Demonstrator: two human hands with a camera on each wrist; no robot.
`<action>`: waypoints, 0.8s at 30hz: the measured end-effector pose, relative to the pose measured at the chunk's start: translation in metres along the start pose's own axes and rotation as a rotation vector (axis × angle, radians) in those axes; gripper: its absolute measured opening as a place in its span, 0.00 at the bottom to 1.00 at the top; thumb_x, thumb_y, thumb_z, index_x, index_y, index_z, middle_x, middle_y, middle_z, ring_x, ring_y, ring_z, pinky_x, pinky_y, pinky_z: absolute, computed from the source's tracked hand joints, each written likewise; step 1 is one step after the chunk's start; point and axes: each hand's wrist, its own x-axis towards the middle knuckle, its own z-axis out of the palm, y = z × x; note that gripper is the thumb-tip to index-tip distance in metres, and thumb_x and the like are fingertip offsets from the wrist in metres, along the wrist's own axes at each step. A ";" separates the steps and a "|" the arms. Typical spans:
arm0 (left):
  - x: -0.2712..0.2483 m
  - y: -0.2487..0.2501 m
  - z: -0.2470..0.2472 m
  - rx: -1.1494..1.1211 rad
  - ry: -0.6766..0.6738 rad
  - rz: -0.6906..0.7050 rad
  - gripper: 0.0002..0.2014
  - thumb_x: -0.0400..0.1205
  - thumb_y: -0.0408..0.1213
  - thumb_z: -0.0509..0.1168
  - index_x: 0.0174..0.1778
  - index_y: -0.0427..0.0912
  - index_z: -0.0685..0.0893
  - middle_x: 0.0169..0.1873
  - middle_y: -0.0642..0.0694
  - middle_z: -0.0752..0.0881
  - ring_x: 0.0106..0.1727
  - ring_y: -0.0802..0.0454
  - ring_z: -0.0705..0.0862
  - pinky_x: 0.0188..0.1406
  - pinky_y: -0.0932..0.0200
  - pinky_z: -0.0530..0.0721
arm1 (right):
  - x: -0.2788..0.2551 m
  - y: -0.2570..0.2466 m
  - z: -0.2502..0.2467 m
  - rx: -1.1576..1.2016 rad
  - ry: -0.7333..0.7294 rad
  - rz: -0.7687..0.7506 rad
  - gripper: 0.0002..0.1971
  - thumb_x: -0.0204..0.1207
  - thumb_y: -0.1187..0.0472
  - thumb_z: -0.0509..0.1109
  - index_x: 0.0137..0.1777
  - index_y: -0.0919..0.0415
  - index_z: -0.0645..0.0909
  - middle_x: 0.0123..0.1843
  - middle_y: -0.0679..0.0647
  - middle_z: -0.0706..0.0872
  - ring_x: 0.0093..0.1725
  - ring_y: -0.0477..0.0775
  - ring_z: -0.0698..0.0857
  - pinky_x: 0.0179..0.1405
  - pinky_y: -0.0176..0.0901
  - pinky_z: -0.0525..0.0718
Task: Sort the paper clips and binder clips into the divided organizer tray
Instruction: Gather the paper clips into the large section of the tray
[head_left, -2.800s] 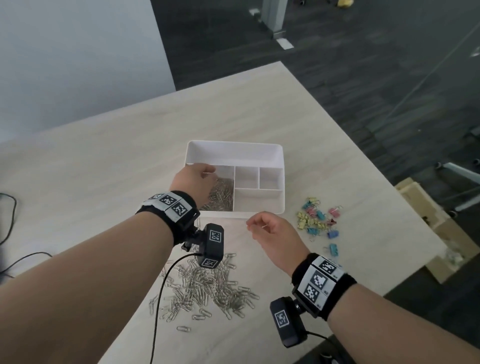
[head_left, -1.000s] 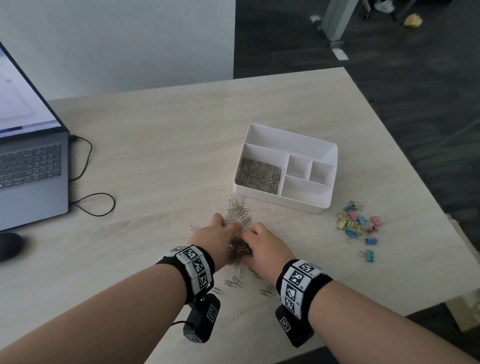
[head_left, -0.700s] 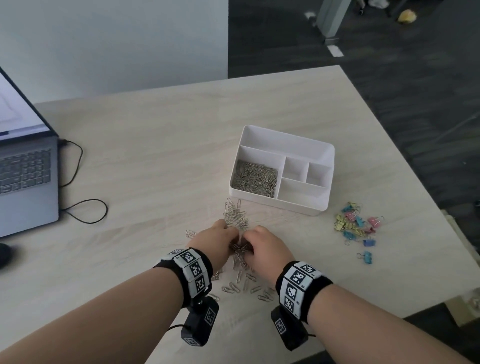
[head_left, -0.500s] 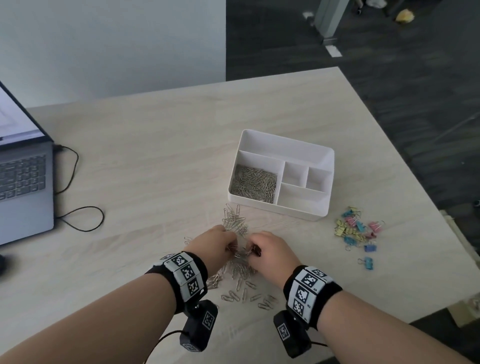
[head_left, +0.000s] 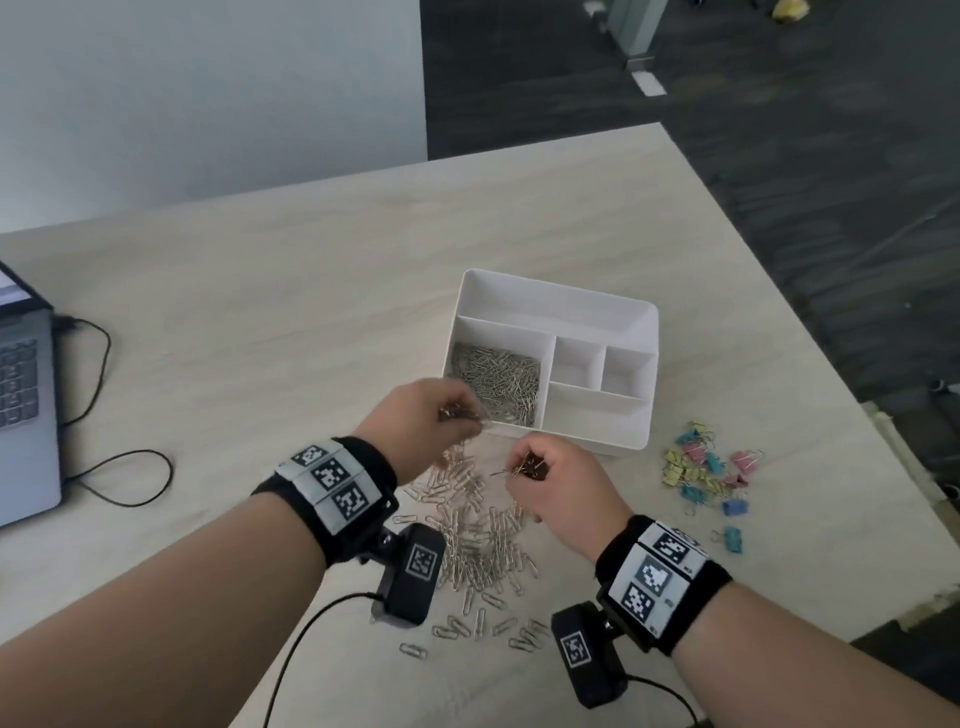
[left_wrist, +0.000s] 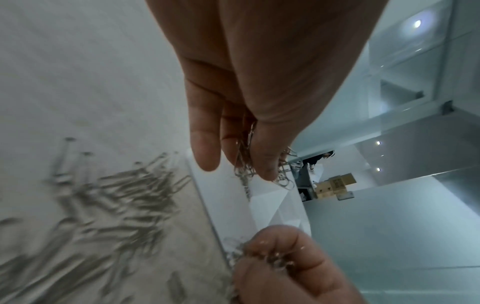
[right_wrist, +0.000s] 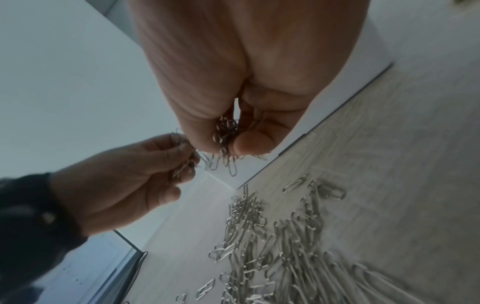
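The left hand (head_left: 421, 415) is raised above the worktop (head_left: 291, 291), at the near left corner of the tray (head_left: 641, 332), its fingers (left_wrist: 205, 148) curled and pinching a bunch of paper clips (left_wrist: 249, 164) that hang from the fingertips. The right hand (head_left: 558, 488) is just beside it, a little nearer the person and also lifted; its fingers (right_wrist: 253, 144) and thumb are pressed together round a second bunch (right_wrist: 224, 139), with several clips dangling below. The two hands are close together but apart.

The tray is white and divided: a long compartment along the far side, a large square one at near left, two small ones in the middle right and a wider one at near right. The near left compartment holds a layer of silver clips (head_left: 498, 376). No clips show in the other compartments.

On the worktop, below and between the hands, lies a loose pile (head_left: 483, 540) of silver clips, with stragglers spread toward the near edge. The binder clips (head_left: 709, 475), in blue, pink and yellow, lie in a small cluster on the worktop right of the tray, near it but apart.

A laptop (head_left: 23, 410) sits at the left edge, with a black cable (head_left: 130, 478) looping beside it. Each wrist wears a black band with printed markers and a small camera.
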 end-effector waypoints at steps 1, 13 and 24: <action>0.008 0.007 -0.003 0.006 0.011 0.007 0.03 0.80 0.36 0.72 0.46 0.48 0.86 0.40 0.52 0.88 0.27 0.59 0.86 0.27 0.66 0.86 | 0.000 -0.001 0.000 0.012 -0.004 0.004 0.08 0.75 0.67 0.73 0.40 0.53 0.84 0.31 0.46 0.84 0.24 0.40 0.79 0.23 0.31 0.74; 0.065 0.030 0.004 0.653 -0.186 0.148 0.11 0.82 0.36 0.65 0.59 0.50 0.84 0.60 0.49 0.83 0.60 0.46 0.82 0.60 0.50 0.82 | -0.002 0.005 0.001 0.023 -0.013 0.046 0.07 0.74 0.68 0.72 0.39 0.54 0.83 0.34 0.46 0.83 0.25 0.40 0.78 0.25 0.32 0.74; 0.019 -0.010 -0.016 0.124 0.192 0.015 0.07 0.80 0.39 0.69 0.46 0.57 0.89 0.39 0.65 0.87 0.40 0.67 0.83 0.42 0.70 0.76 | 0.042 -0.050 -0.020 -0.015 0.097 -0.008 0.05 0.79 0.61 0.72 0.45 0.50 0.83 0.39 0.48 0.87 0.24 0.43 0.82 0.22 0.33 0.79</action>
